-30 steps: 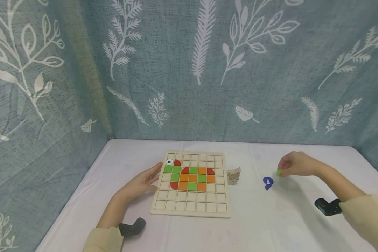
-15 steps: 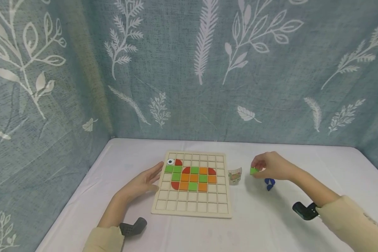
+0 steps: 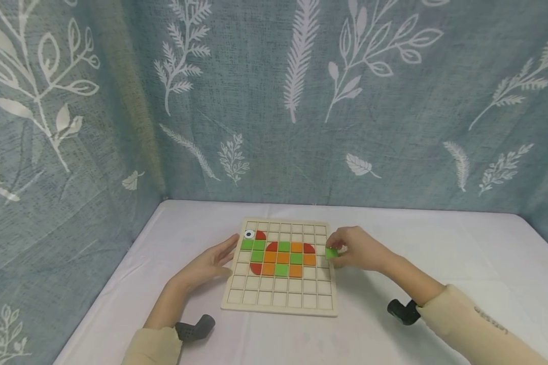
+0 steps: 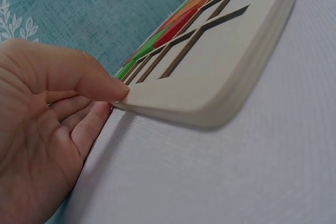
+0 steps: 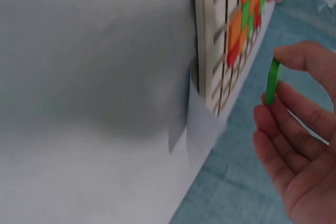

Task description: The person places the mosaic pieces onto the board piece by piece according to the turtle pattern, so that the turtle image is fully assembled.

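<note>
A wooden grid board lies on the white-covered table, partly filled with red, orange and green tiles and one eye tile. My left hand rests along the board's left edge with relaxed fingers. In the left wrist view its thumb touches the rim and the other fingers sit beside the edge. Between thumb and fingertips, my right hand pinches a square green tile over the board's right rim. That tile appears edge-on in the right wrist view.
A curled paper card stands against the board's right side in the right wrist view; my right hand hides it in the head view. Patterned blue-green curtain hangs behind the table. Each wrist carries a dark camera mount.
My right hand has carried the green tile leftward from the table's right side to the board's right rim. The small blue pieces are now hidden behind my right arm. My left hand has stayed put.
</note>
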Demonstrator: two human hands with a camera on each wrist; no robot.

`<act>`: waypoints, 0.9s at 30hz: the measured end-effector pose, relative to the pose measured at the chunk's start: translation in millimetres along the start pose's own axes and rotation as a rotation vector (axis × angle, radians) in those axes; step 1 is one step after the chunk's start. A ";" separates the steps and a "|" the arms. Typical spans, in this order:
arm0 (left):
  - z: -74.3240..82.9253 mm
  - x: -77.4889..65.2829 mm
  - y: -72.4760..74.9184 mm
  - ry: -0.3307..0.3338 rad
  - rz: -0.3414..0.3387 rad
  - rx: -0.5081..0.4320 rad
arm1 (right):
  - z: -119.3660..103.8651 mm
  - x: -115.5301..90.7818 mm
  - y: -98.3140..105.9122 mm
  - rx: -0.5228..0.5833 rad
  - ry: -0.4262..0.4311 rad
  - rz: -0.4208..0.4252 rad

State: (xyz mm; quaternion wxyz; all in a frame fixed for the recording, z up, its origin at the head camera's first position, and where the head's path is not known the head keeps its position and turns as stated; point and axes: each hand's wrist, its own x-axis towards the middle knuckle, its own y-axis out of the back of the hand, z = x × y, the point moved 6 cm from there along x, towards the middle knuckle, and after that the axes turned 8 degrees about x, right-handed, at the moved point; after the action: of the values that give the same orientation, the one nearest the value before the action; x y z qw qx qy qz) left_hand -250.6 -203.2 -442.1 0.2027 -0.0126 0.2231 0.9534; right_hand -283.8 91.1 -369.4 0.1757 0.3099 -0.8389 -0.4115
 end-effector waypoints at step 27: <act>-0.7 1.6 -0.9 0.018 0.011 0.009 | -24.4 8.8 -49.5 -0.218 0.175 0.083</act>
State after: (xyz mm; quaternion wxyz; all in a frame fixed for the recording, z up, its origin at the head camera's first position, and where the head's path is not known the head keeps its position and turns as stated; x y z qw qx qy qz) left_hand -251.8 -202.2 -443.3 0.1955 -0.0191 0.2291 0.9534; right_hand -258.3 47.8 -393.9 0.2976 0.2886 -0.7828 -0.4640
